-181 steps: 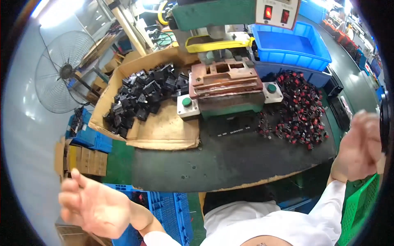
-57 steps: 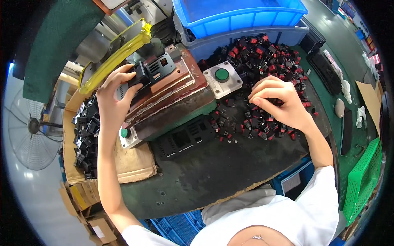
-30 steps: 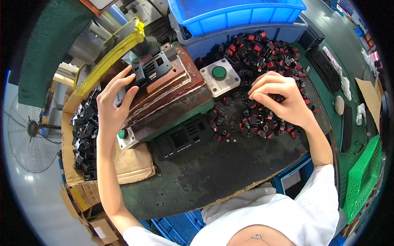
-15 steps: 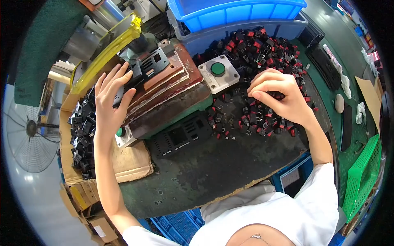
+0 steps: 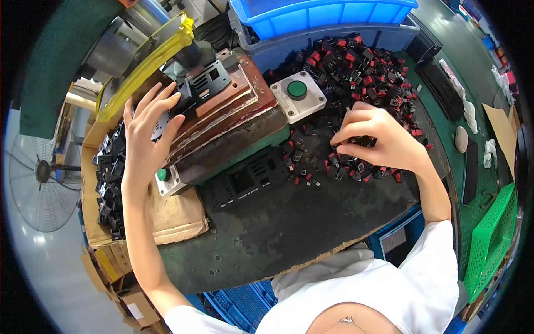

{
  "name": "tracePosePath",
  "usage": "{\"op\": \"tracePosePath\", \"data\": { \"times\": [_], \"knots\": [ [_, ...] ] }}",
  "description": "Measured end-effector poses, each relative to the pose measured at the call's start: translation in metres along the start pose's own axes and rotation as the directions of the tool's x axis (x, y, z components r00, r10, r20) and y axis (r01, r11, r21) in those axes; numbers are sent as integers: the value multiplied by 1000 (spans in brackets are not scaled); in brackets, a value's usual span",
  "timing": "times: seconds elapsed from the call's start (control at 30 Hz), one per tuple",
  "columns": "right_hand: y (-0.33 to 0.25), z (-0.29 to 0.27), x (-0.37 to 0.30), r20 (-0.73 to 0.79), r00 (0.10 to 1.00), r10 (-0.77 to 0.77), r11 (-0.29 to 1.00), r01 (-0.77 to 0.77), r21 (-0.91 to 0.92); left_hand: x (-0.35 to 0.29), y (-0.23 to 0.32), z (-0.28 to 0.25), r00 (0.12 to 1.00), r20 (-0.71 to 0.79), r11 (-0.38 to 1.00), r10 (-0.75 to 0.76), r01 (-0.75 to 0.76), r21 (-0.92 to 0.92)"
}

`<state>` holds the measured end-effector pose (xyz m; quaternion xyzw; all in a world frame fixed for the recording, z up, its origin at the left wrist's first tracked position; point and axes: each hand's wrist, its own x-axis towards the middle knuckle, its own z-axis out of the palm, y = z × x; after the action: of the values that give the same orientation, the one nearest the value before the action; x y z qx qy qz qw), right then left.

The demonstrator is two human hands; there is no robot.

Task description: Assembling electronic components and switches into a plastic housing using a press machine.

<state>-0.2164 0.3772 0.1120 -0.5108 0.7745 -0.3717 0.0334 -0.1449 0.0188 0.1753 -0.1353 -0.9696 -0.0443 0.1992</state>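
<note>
My left hand is at the near left side of a block-like fixture, its fingers spread. The fingertips are close to a black slotted panel lying on the fixture; whether they touch it I cannot tell. A pale round part shows partly behind the palm. Over a heap of small black and red rocker switches, my right hand is bent down with thumb and fingers drawn together. What sits between its fingertips is hidden. Another black panel lies on the table in front of the fixture.
A green push button on a grey box stands between fixture and switches. Another green button is at the fixture's near left. Black parts fill a cardboard box at left. Blue bins stand behind; a green basket is at right.
My right hand has lowered into the heap a little nearer to me, its fingers bending down among the switches. The left hand has shifted slightly left beside the fixture.
</note>
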Motion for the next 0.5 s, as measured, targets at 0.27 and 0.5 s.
{"op": "tracePosePath", "data": {
  "times": [0.27,0.5],
  "knots": [
    [1,-5,-7,105,994,-28,981,47,-188,9,14,-16,994,85,992,-63,53,117],
    [-5,-1,-11,189,981,-41,942,101,-320,-11,24,-1,994,21,994,-110,110,1]
  ]
}}
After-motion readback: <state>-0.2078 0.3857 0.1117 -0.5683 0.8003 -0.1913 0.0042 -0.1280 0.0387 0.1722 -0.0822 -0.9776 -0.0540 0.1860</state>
